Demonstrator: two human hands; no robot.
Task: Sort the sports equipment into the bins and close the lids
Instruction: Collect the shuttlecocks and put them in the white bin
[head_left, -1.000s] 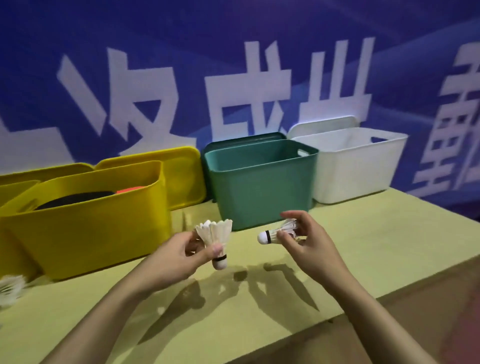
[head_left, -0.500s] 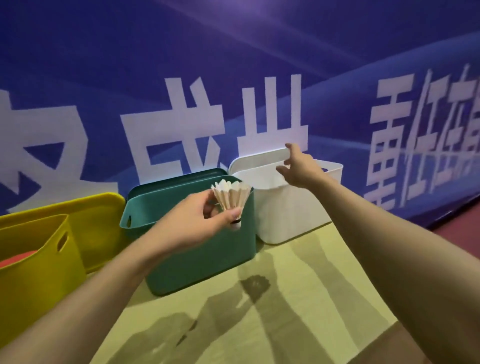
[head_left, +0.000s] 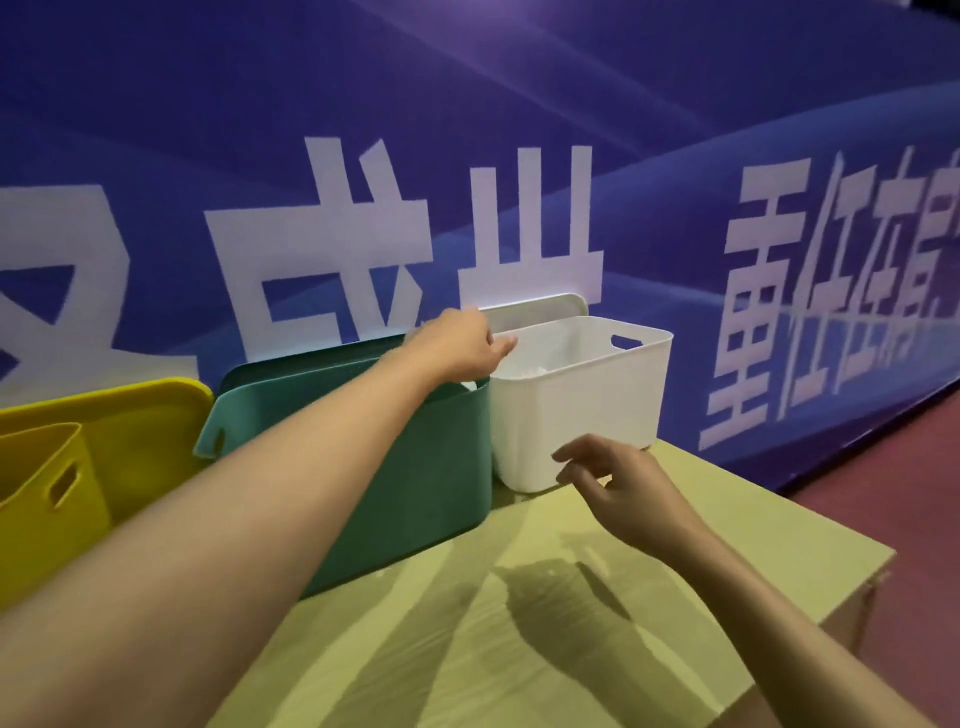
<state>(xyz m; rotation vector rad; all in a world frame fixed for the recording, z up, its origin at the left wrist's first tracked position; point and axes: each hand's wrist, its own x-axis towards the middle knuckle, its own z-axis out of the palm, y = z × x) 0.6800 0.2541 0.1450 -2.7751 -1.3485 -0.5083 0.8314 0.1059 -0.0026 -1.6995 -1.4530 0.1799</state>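
Note:
My left hand (head_left: 460, 343) reaches across the green bin (head_left: 415, 467) to the left rim of the white bin (head_left: 582, 400). Its fingers point right over the opening and I see nothing held in them. Some pale things, probably shuttlecocks (head_left: 527, 370), lie low inside the white bin. My right hand (head_left: 618, 480) hovers in front of the white bin's near wall, fingers spread and relaxed, holding nothing. The white lid (head_left: 540, 309) leans upright behind its bin.
A green lid (head_left: 291, 366) stands behind the green bin. To the left are a yellow bin (head_left: 41, 483) and its yellow lid (head_left: 135, 415). The pale wooden table (head_left: 571, 634) ends at the right above a red floor (head_left: 914, 493). A blue banner wall stands behind.
My left hand carried its shuttlecock from over the green bin to the white bin's rim and no longer shows it. My right hand drew back from the bin's top, empty, to in front of it.

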